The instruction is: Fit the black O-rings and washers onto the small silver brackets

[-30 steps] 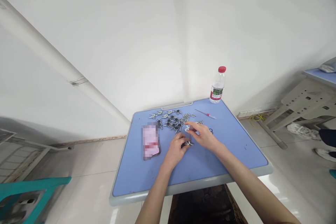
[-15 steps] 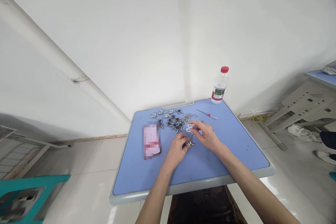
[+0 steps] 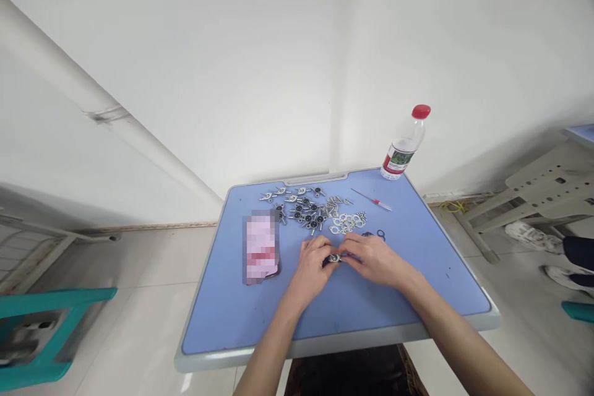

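My left hand (image 3: 312, 267) is closed around one side of a small metal fitting (image 3: 334, 258), low over the blue tabletop (image 3: 371, 306). From the other side my right hand (image 3: 374, 258) has its fingers pinched at the fitting's right end. Fingers hide much of the part. Just beyond the hands lie flat metal plates with holes (image 3: 347, 223), tiny balls or screws (image 3: 361, 216) and black rings (image 3: 381, 235). Farther back is a pile of similar fittings with black round centres (image 3: 306, 216), beside small metal pins (image 3: 333, 205).
A thin screwdriver (image 3: 374, 200) with a red and clear handle lies at the back right. Near it a red-capped water bottle (image 3: 399, 154) stands by the wall. A blurred-out phone (image 3: 261, 247) lies left of my hands. A teal stool (image 3: 60, 297) is on the floor at left.
My right hand has come down from above the fitting to its right end, uncovering the plates and black rings. My left hand keeps its hold. The view has shifted slightly.
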`<state>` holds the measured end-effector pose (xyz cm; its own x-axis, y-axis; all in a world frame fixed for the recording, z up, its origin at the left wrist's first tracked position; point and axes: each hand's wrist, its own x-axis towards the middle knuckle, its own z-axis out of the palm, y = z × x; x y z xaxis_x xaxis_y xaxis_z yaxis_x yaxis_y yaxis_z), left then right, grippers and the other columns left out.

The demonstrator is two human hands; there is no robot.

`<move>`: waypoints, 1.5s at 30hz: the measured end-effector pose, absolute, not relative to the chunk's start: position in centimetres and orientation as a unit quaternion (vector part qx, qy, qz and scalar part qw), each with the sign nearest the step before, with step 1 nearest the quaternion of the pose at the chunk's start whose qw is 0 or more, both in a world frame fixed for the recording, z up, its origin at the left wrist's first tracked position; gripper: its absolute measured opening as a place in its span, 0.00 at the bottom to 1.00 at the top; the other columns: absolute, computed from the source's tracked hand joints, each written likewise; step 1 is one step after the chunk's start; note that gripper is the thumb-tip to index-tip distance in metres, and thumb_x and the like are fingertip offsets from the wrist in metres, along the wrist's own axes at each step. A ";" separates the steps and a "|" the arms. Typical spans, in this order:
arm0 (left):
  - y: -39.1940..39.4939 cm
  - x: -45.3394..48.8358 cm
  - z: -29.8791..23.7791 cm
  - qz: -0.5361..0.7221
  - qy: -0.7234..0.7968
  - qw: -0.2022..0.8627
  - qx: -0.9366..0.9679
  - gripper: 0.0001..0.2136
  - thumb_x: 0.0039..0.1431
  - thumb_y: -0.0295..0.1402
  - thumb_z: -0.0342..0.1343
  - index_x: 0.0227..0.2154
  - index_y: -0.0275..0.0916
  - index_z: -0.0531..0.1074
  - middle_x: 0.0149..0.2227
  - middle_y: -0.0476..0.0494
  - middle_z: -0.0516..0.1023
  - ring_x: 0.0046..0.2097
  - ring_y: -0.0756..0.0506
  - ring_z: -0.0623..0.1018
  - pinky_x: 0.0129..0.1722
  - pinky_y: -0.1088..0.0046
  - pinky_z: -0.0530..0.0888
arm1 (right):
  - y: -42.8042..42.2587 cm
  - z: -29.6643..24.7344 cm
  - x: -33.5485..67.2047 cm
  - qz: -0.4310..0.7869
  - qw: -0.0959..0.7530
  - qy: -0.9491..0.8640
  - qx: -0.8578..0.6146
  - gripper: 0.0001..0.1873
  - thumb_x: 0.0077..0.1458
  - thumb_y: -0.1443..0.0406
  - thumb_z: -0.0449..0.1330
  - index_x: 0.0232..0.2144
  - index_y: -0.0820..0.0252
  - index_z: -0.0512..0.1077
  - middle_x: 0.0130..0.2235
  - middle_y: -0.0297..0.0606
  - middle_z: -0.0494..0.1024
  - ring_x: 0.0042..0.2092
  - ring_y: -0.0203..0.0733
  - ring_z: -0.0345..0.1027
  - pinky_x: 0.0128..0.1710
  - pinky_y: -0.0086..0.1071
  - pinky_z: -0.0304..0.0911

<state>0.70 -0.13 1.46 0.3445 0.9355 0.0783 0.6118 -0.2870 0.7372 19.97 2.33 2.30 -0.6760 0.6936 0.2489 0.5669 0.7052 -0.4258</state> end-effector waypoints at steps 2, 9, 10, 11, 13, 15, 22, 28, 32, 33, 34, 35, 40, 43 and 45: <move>-0.1 0.7 1.5 0.262 0.510 0.314 0.757 0.08 0.57 0.25 0.58 0.37 0.43 0.77 0.36 0.47 0.73 0.41 0.44 0.72 0.45 0.62 0.63 | 2.4 2.0 19.9 0.148 0.194 -0.904 -0.352 0.06 0.61 0.69 0.54 0.35 0.57 0.71 0.33 0.35 0.74 0.26 0.35 0.65 0.24 0.29 0.53; -0.1 0.7 1.3 0.265 0.518 0.318 0.748 0.08 0.56 0.24 0.58 0.35 0.44 0.77 0.35 0.48 0.73 0.40 0.44 0.72 0.45 0.61 0.63 | 2.3 2.4 19.6 0.100 0.176 -0.919 -0.339 0.13 0.65 0.67 0.48 0.34 0.60 0.72 0.31 0.37 0.73 0.24 0.35 0.62 0.21 0.31 0.47; -0.1 0.8 1.3 0.263 0.519 0.318 0.748 0.07 0.56 0.24 0.58 0.34 0.43 0.77 0.35 0.48 0.73 0.39 0.44 0.72 0.44 0.61 0.63 | 2.2 2.4 19.5 0.095 0.172 -0.922 -0.335 0.14 0.66 0.67 0.47 0.33 0.60 0.72 0.31 0.37 0.73 0.24 0.34 0.61 0.21 0.31 0.46; 0.0 0.8 1.3 0.259 0.520 0.319 0.749 0.07 0.56 0.24 0.57 0.33 0.43 0.76 0.34 0.48 0.73 0.39 0.44 0.71 0.44 0.61 0.63 | 2.2 2.5 19.4 0.093 0.168 -0.924 -0.331 0.15 0.66 0.68 0.46 0.33 0.60 0.71 0.31 0.38 0.73 0.23 0.34 0.60 0.20 0.32 0.45; 0.0 0.8 1.3 0.251 0.523 0.320 0.749 0.06 0.56 0.24 0.57 0.31 0.42 0.76 0.34 0.48 0.73 0.39 0.44 0.71 0.44 0.61 0.63 | 2.1 2.4 19.2 0.093 0.161 -0.926 -0.328 0.15 0.66 0.69 0.45 0.34 0.61 0.71 0.30 0.38 0.72 0.23 0.34 0.59 0.20 0.32 0.44; 0.1 0.8 1.3 0.247 0.525 0.318 0.750 0.06 0.56 0.23 0.58 0.31 0.42 0.75 0.34 0.49 0.73 0.38 0.44 0.71 0.44 0.62 0.62 | 2.0 2.3 19.0 0.093 0.152 -0.926 -0.333 0.15 0.66 0.70 0.44 0.34 0.62 0.70 0.30 0.38 0.71 0.23 0.34 0.58 0.20 0.32 0.44; -0.1 0.8 1.7 0.239 0.531 0.319 0.748 0.07 0.57 0.23 0.58 0.34 0.42 0.76 0.35 0.49 0.73 0.40 0.45 0.72 0.45 0.62 0.62 | 2.5 1.9 19.4 0.158 0.136 -0.907 -0.366 0.10 0.63 0.74 0.46 0.35 0.61 0.65 0.33 0.36 0.70 0.25 0.34 0.60 0.22 0.30 0.48; -0.1 0.9 1.9 0.247 0.530 0.328 0.742 0.09 0.55 0.21 0.60 0.36 0.42 0.76 0.35 0.50 0.74 0.40 0.46 0.72 0.46 0.63 0.62 | 3.0 2.1 20.5 0.205 0.156 -0.877 -0.405 0.07 0.64 0.72 0.48 0.36 0.60 0.65 0.35 0.36 0.71 0.30 0.36 0.66 0.26 0.28 0.54; -0.3 0.9 1.9 0.249 0.522 0.317 0.752 0.09 0.55 0.20 0.60 0.36 0.41 0.75 0.34 0.51 0.73 0.39 0.47 0.71 0.47 0.63 0.61 | 2.9 2.5 20.9 0.203 0.147 -0.879 -0.406 0.09 0.65 0.71 0.46 0.36 0.60 0.65 0.34 0.35 0.71 0.28 0.35 0.64 0.24 0.29 0.52; -0.4 0.9 1.9 0.248 0.520 0.313 0.755 0.09 0.56 0.20 0.59 0.36 0.41 0.75 0.35 0.51 0.73 0.38 0.47 0.71 0.47 0.63 0.61 | 2.8 2.6 21.0 0.200 0.145 -0.878 -0.410 0.10 0.65 0.71 0.46 0.36 0.60 0.66 0.33 0.35 0.70 0.27 0.34 0.63 0.24 0.29 0.52; -0.5 1.0 2.0 0.246 0.519 0.308 0.758 0.09 0.56 0.20 0.58 0.36 0.41 0.74 0.35 0.51 0.73 0.38 0.48 0.71 0.48 0.63 0.61 | 2.6 2.7 21.1 0.198 0.141 -0.877 -0.414 0.10 0.66 0.71 0.45 0.36 0.60 0.66 0.33 0.35 0.70 0.26 0.34 0.63 0.23 0.29 0.51; -0.6 1.0 2.0 0.244 0.518 0.304 0.761 0.09 0.57 0.20 0.58 0.36 0.41 0.74 0.35 0.51 0.73 0.38 0.47 0.71 0.48 0.62 0.61 | 2.3 2.7 21.1 0.197 0.138 -0.878 -0.414 0.11 0.66 0.71 0.44 0.36 0.60 0.66 0.33 0.35 0.70 0.26 0.34 0.63 0.23 0.29 0.51; -0.9 0.9 1.7 0.249 0.513 0.285 0.770 0.09 0.60 0.20 0.55 0.38 0.40 0.73 0.36 0.49 0.72 0.40 0.46 0.70 0.48 0.61 0.61 | -0.7 2.5 21.0 0.160 0.142 -0.899 -0.383 0.15 0.65 0.74 0.41 0.39 0.61 0.66 0.40 0.42 0.74 0.25 0.33 0.64 0.24 0.29 0.56; -1.0 0.9 1.5 0.261 0.510 0.277 0.771 0.09 0.61 0.21 0.53 0.40 0.41 0.73 0.37 0.48 0.72 0.40 0.46 0.71 0.49 0.60 0.61 | -2.6 2.2 20.9 0.079 0.149 -0.925 -0.341 0.18 0.64 0.74 0.39 0.42 0.65 0.68 0.47 0.50 0.75 0.29 0.38 0.68 0.27 0.31 0.60; -1.0 0.9 1.5 0.265 0.510 0.273 0.772 0.09 0.62 0.21 0.52 0.40 0.41 0.73 0.37 0.48 0.72 0.40 0.46 0.71 0.49 0.60 0.61 | -3.4 2.1 20.9 0.045 0.149 -0.935 -0.319 0.20 0.63 0.75 0.38 0.43 0.67 0.69 0.48 0.54 0.75 0.32 0.41 0.70 0.28 0.32 0.61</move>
